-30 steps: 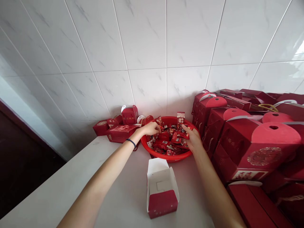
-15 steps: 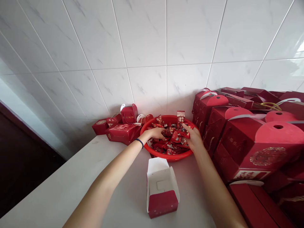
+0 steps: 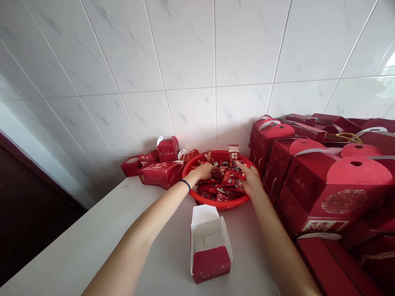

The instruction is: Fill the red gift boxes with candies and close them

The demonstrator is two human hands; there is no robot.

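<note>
A round red plastic basin (image 3: 226,205) holds many small red wrapped snack packets (image 3: 228,178). My left hand (image 3: 206,170) reaches over its left side, fingers curled down among the packets; what they pinch, if anything, is hidden. At the basin's right side, my right hand (image 3: 250,177) is closed on red snack packets, thumb on top. A taller printed packet (image 3: 233,152) stands upright just beyond that thumb. Nearer to me, between my forearms, an open carton (image 3: 211,263) with a white inside and dark red outside stands on the white table (image 3: 123,224).
Several small red gift boxes (image 3: 162,172) lie left of the basin against the tiled wall (image 3: 188,49). Large red gift boxes (image 3: 327,189) with rope handles crowd the right side, close to my right forearm. The table's left edge drops to a dark area.
My left hand's fingers have drawn in and curled more among the packets, and its wrist has shifted slightly right. My right hand stays almost still. The view has moved slightly.
</note>
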